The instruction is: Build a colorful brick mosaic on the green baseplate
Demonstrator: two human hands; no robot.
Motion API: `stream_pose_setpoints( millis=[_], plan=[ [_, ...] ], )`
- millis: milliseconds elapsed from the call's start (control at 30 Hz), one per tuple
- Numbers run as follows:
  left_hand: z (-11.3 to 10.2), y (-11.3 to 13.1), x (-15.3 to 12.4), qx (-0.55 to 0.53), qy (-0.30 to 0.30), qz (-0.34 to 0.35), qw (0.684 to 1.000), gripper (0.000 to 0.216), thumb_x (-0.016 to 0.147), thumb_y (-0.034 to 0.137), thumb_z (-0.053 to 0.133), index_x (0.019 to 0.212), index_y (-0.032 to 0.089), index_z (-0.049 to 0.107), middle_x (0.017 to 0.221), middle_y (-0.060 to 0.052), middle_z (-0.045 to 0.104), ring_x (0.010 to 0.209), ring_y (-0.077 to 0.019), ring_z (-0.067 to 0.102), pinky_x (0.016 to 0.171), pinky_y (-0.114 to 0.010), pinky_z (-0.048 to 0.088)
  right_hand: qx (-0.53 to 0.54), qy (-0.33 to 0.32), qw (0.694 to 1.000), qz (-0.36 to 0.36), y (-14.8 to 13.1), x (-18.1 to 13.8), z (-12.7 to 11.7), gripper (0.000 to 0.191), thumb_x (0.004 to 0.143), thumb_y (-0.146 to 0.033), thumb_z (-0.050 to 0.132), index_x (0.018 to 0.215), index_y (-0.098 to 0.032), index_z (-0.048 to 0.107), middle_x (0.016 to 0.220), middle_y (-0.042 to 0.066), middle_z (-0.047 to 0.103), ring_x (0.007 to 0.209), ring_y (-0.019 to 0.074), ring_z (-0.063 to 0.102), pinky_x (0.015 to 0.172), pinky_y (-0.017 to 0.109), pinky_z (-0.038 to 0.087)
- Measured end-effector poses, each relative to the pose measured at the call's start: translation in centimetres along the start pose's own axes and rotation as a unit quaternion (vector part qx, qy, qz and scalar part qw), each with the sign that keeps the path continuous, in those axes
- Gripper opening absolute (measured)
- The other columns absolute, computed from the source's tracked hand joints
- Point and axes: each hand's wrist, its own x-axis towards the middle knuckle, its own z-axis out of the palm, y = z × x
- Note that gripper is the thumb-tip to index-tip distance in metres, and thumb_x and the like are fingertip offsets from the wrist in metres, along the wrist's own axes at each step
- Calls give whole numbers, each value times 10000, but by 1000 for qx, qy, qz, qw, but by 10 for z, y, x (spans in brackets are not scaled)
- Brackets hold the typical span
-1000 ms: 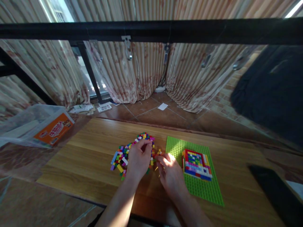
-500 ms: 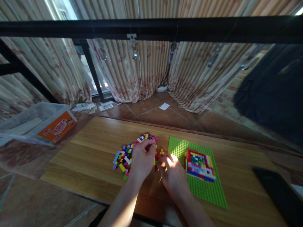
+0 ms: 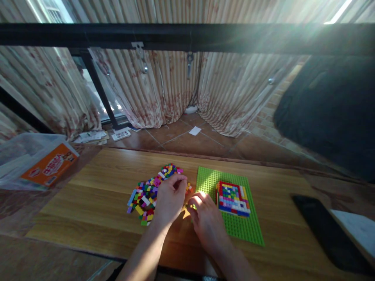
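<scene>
My left hand (image 3: 170, 199) is over the right side of a loose pile of small coloured building bricks (image 3: 146, 189). Its thumb and forefinger are pinched together, and anything between them is too small to make out. Close beside it, my right hand (image 3: 206, 218) has its fingers curled down at the left edge of a green baseplate (image 3: 240, 233). Yellowish bricks show by its fingertips, but I cannot see whether they are gripped. On the baseplate sits a low rectangular block of many-coloured bricks (image 3: 233, 199), with a red, yellow and blue border.
The wooden table (image 3: 96, 195) carries everything. A clear plastic box (image 3: 49, 164) with an orange label stands at the left. On the right lie a dark flat object (image 3: 325, 230) and white paper (image 3: 357, 228). A dark bar (image 3: 164, 35) crosses in front of striped curtains (image 3: 164, 89).
The view has turned to the right, so the table's things appear shifted left. Both hands stay close together beside the pile, with nearly the same finger poses.
</scene>
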Motion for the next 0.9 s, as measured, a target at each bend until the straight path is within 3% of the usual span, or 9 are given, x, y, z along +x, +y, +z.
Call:
stream_pose_setpoints(
  millis=[133, 333, 600, 900],
  plan=[
    [5, 6, -3, -10, -23, -9, 1000, 200, 823, 276, 520, 880, 174, 683, 714, -7, 685, 639, -130, 604, 607, -223, 452, 25, 22, 999, 21, 8, -8, -25, 106, 888, -147, 524, 835, -209, 592, 930, 58, 632, 881, 210, 583, 782, 347, 476],
    [20, 15, -15, 23, -119, -7, 993, 204, 814, 254, 504, 806, 174, 691, 732, -18, 692, 693, -149, 613, 639, -244, 448, 5, 78, 997, 30, 42, -24, -58, 82, 894, -230, 533, 861, -227, 607, 951, 48, 639, 902, 207, 601, 806, 354, 482],
    [51, 5, -26, 47, -189, -3, 981, 192, 802, 270, 492, 758, 194, 663, 672, 22, 628, 635, -131, 557, 567, -230, 406, -24, 80, 996, 34, 62, -33, -60, 68, 874, -246, 564, 863, -238, 631, 987, 47, 635, 947, 216, 591, 849, 381, 488],
    [55, 16, -29, 57, -201, 27, 978, 207, 812, 325, 537, 731, 186, 667, 676, 15, 639, 657, -133, 566, 603, -248, 411, -21, 110, 993, 29, 60, -32, -58, 102, 865, -213, 568, 834, -219, 665, 965, 57, 651, 913, 213, 605, 825, 378, 510]
  ],
)
